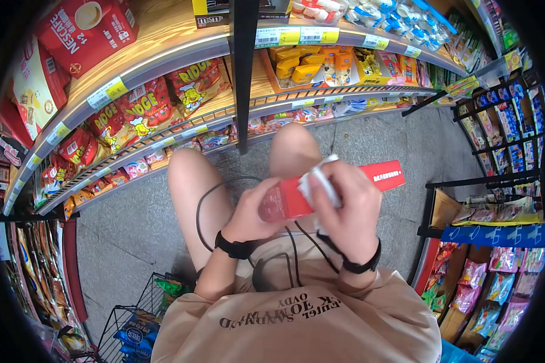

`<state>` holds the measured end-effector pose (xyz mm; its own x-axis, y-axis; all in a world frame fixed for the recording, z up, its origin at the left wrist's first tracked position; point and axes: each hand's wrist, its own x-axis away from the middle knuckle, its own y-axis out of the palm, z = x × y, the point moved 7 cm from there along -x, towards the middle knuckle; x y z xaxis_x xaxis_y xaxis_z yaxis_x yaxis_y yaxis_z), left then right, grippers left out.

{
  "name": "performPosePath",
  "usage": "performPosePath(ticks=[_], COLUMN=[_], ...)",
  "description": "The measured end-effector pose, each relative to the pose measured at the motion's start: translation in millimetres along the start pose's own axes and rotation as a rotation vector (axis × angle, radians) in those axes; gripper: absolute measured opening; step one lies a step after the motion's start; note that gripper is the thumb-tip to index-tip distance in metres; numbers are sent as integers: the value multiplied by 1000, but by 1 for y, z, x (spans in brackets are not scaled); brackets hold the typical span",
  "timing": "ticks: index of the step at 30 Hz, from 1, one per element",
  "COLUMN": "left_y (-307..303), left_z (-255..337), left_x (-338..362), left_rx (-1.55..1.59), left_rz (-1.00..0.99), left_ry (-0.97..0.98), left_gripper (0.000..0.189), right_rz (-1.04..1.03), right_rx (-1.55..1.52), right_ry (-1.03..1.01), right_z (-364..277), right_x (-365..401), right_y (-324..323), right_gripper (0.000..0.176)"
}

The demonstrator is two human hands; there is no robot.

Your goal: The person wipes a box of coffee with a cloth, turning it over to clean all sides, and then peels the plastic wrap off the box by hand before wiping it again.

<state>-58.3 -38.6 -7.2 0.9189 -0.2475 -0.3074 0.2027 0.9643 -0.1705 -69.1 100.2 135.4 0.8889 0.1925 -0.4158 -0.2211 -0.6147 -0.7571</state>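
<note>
A long red box with white print lies across both hands above my knees. My left hand is wrapped round its left end, where a darker see-through part shows. My right hand presses a crumpled white cloth or tissue against the middle of the box, its fingers bent round the cloth. The box's right end sticks out beyond my right hand. Each wrist has a black band, and a dark cable hangs below the hands.
Shelves curve ahead with red snack bags and yellow packets. A black post stands before them. A wire basket with blue packets is at lower left. Racks of small bags stand at right.
</note>
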Motion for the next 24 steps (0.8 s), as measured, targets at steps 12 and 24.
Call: performPosePath(ticks=[12,24], left_y=[-9,-7], left_z=[-5,-43], left_x=[-9,-5], left_rx=[207,544], left_rz=[-10,85], left_ry=[-73,-292], left_gripper=[80,93], right_rz=[355,92], right_rx=[73,-189], right_ry=[347,-48], right_z=[136,56], right_x=[14,14], right_y=[-45,61], right_gripper=[21,16])
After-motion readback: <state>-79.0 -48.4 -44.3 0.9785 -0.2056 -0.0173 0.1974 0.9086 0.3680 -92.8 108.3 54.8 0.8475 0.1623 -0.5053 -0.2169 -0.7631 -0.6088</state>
